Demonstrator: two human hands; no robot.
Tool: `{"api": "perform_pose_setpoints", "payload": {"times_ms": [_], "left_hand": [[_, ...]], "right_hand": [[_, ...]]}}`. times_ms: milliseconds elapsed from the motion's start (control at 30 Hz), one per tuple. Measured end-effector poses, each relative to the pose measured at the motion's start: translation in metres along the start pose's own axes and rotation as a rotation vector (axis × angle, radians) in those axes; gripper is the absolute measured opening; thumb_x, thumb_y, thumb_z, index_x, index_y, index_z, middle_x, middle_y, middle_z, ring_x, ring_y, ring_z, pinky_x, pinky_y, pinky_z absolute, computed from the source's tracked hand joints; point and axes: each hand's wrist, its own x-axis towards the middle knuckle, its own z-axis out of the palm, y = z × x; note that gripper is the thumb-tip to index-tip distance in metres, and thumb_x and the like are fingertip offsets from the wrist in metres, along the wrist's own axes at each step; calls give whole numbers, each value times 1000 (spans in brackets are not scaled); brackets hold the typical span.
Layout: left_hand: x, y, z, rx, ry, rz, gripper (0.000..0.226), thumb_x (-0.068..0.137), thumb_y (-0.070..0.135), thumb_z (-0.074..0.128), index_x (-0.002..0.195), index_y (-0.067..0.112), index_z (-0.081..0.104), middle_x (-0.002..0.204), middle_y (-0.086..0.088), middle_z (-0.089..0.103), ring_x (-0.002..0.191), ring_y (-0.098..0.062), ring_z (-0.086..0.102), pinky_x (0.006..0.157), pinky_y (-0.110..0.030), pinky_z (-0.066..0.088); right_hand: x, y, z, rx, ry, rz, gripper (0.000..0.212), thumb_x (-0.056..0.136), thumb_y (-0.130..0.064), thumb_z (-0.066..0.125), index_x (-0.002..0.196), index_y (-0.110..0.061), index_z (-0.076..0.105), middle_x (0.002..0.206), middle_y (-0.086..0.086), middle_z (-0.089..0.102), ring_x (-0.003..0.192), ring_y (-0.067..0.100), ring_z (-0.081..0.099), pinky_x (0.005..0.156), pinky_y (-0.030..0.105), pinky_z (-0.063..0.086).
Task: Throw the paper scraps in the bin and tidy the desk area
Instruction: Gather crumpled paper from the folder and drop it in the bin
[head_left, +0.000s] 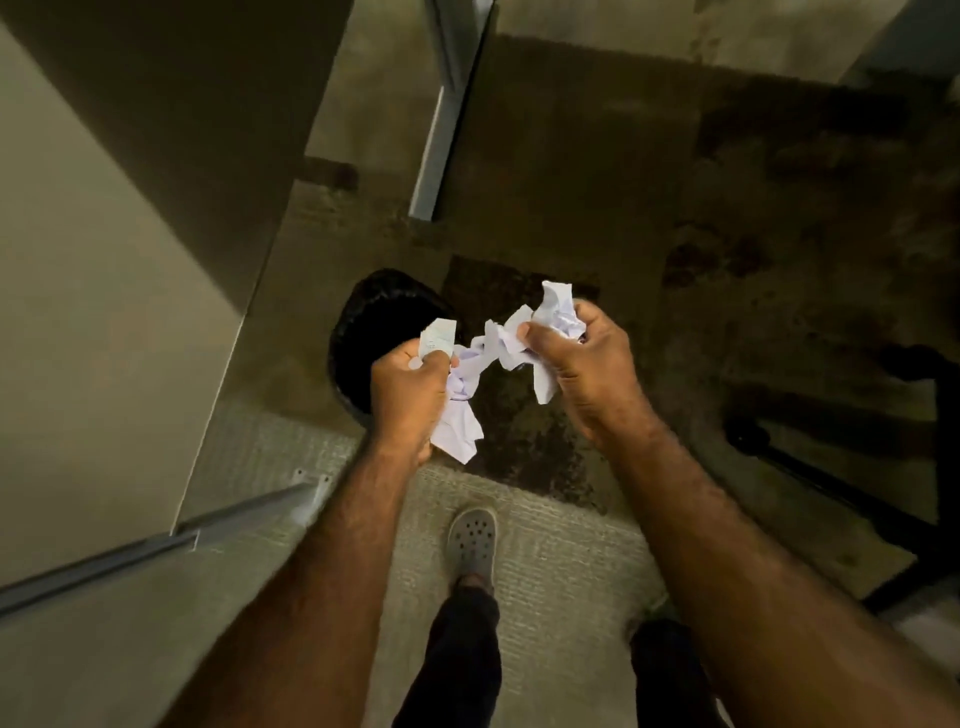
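Since the paper scraps (470, 366) are light, soft and crumpled, loose bits could drift; both the left hand (410, 387) and right hand (576, 364) have fingers clamped on wads, held just above the black bin (371, 322).

The bin (363, 338) stands on the floor just right of the desk (93, 322); the left hand (410, 395) is above the bin's right rim, and the right hand (576, 369) is further right of the bin. The paper scraps (498, 348) are held in both hands and span the gap between them, right of the bin's opening. Nearer than the bin lies a mat (561, 561) with a shoe (471, 545) on it, and a chair base (857, 467) stands well to the bin's right.
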Motion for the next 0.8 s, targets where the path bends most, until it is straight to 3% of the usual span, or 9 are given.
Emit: {"api": "perform_pose_setpoints", "payload": {"times_ms": [133,200,300,367,433,567,633,733,800], "left_hand": [[70,-51,-39,27,101,-32,30,82,8,56,61,25,69,61,6,70,53,-8,65,45,-22,48],[105,-75,-50,100,153,7,20,83,9,57,70,20,68,72,3,70,64,-14,66,55,-27,52],[151,-109,-56,351,247,122,13,84,9,56,83,4,68,79,-11,69,69,-23,61,58,-29,43],[175,-128,-54,555,273,164,20,86,12,55,94,0,69,91,-20,70,80,-33,65,63,-33,47],[194,-144,-47,679,250,184,26,87,16,55,102,-1,68,100,-23,68,90,-39,65,70,-38,51],[222,-170,-38,687,172,186,42,91,29,56,119,-2,55,122,-25,52,101,-44,58,69,-34,41],[227,-181,-37,719,72,245,53,93,33,55,133,0,47,136,-25,43,115,-43,52,85,-38,47],[220,-188,-40,908,2,346,57,95,40,45,140,5,42,147,-20,39,126,-42,44,97,-49,44],[207,-185,-43,975,30,379,58,93,41,38,139,6,42,146,-19,41,129,-40,42,100,-51,42]], "right_hand": [[46,64,67,-41,-33,94,25,81,-3,75,103,-9,66,92,6,74,86,22,72,72,32,58],[73,101,94,-105,1,130,35,79,-7,77,112,-4,64,103,11,73,94,26,71,82,39,59],[111,153,124,-264,23,121,36,77,-9,78,110,-7,63,105,9,70,95,24,69,88,41,57],[131,182,139,-385,-1,118,44,77,-12,78,118,-8,61,109,6,68,98,22,67,88,36,56],[147,204,147,-494,-19,106,53,79,-18,78,126,-8,57,116,5,64,106,21,63,88,29,53],[165,229,156,-607,-107,34,65,87,-35,72,141,-13,44,138,2,53,125,17,50,88,15,38],[171,232,157,-685,-156,22,57,97,-36,57,144,-11,40,146,9,48,131,21,46,92,15,35],[166,228,153,-985,-230,-83,48,104,-32,37,145,-6,40,150,18,41,140,30,36,110,28,29],[151,224,147,-1130,-256,-254,46,104,-27,39,143,-2,42,150,25,38,142,38,32,115,40,25]]}}
